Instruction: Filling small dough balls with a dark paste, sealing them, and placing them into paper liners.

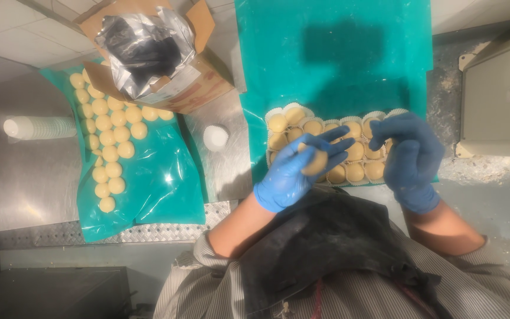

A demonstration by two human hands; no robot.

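My left hand [296,171], in a blue glove, holds a pale yellow dough ball [316,162] in its palm with the fingers spread. My right hand [411,156], also gloved in blue, hovers just to the right, fingers curled and nothing visible in it. Under both hands, on a teal sheet [332,59], lie rows of dough balls in white paper cups [326,127]. My hands hide part of these rows.
A second teal sheet [160,183] on the left carries several bare dough balls [108,136]. Behind it stands an open cardboard box with a foil bag [149,47]. A long stack of paper cups [39,127] and a short stack [215,137] lie on the steel table.
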